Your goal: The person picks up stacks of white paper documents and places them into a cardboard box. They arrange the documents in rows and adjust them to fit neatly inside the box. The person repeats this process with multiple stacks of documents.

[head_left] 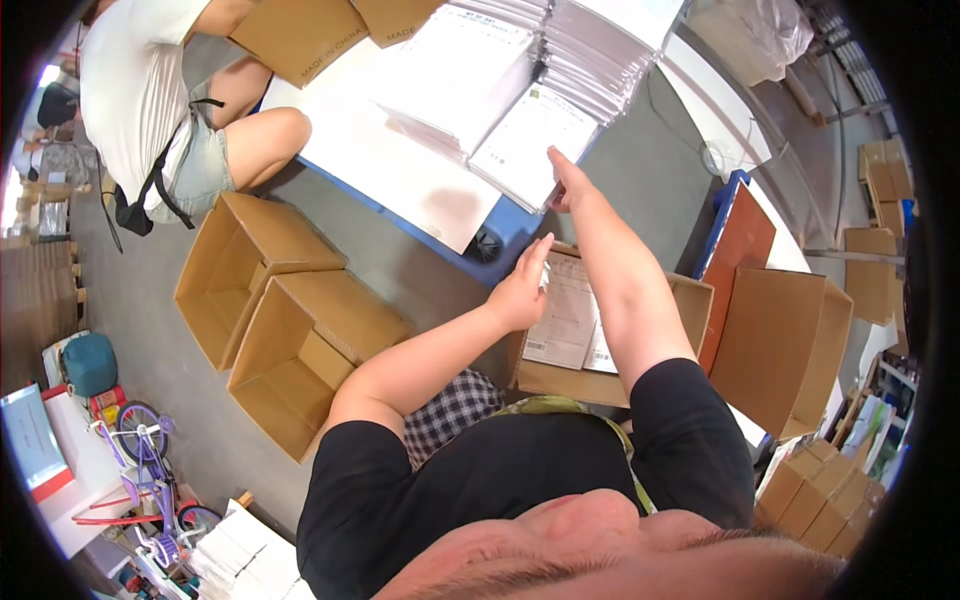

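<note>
My right hand (568, 182) reaches forward to the near right corner of a low stack of white, printed flat packs (535, 140). Its fingers are apart, with the index finger stretched along the stack's edge. Nearer to me is my left hand (520, 292), fingers extended upward, above the left edge of an open cardboard box (570, 382). Something small and whitish shows at its palm; I cannot make out what it is. Inside that box lie flat packets (562, 320) with printed labels, partly hidden by my right forearm.
Taller stacks of flat packs (455, 70) stand on the white-topped blue table (390, 185). Two open cartons (300, 370) sit on the floor at left, another carton (770, 340) at right. A person in a white shirt (135, 90) sits at far left. A purple bicycle (150, 450) stands lower left.
</note>
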Available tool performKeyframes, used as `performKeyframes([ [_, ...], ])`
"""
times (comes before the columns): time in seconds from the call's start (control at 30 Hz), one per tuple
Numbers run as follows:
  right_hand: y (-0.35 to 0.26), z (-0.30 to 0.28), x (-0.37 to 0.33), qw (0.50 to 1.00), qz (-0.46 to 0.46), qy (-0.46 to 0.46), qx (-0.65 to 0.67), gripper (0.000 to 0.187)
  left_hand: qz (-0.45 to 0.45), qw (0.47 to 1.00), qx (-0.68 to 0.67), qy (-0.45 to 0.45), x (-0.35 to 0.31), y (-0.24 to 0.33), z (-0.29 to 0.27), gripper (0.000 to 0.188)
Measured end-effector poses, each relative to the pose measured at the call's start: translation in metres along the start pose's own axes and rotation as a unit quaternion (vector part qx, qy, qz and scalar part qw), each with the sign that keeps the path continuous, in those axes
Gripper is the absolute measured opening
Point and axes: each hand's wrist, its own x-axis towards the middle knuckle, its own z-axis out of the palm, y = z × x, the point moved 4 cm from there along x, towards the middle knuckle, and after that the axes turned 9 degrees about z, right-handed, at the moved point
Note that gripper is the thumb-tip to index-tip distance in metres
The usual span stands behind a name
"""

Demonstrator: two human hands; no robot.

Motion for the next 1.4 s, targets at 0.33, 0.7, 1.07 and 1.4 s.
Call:
performKeyframes([
  [0.33,0.001,0.014,-0.056,0.997,0.046,-0.031,-0.05,0.061,-0.004,1.0,-0.004,0.016,-0.002,-0.004,0.002,0.086],
  [0.7,-0.007,0.02,-0.048,0.991,-0.05,-0.023,0.124,0.068,0.001,1.0,-0.012,0.021,-0.002,-0.001,-0.001,0.084],
  [1.07,-0.018,0.003,-0.086,0.98,-0.157,-0.053,0.109,0.06,0.031,0.998,0.0,0.046,-0.003,-0.008,0.006,0.085],
  [1.4,0.036,-0.182,-0.307,0.967,-0.171,-0.149,0.115,0.057,0.011,0.999,-0.031,0.006,-0.002,0.003,0.001,0.082],
])
